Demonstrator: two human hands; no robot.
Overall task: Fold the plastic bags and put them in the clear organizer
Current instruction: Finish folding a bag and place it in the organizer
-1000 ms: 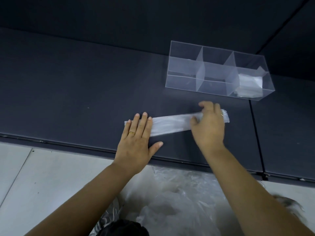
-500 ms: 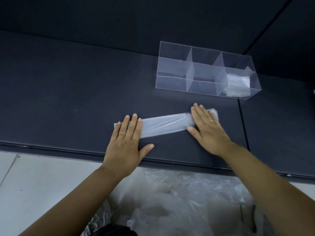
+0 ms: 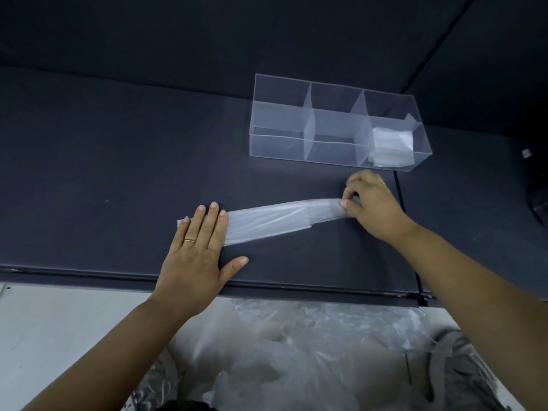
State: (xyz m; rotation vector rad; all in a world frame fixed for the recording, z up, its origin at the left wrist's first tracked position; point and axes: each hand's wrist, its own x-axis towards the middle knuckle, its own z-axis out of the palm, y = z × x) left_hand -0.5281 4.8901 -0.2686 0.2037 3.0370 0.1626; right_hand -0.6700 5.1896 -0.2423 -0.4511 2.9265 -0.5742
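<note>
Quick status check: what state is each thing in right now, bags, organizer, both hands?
bag strip: folded into a long narrow strip, lying on the table.
left hand: flat, pressing the strip's left end.
right hand: pinching the strip's right end.
clear organizer: upright, open top, only right compartment filled.
folded bag: inside the right compartment.
loose bags: crumpled heap below the table edge.

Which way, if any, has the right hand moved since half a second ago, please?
Yes: the right hand slid rightward along the bag strip to pinch its end, nearer the clear organizer.
</note>
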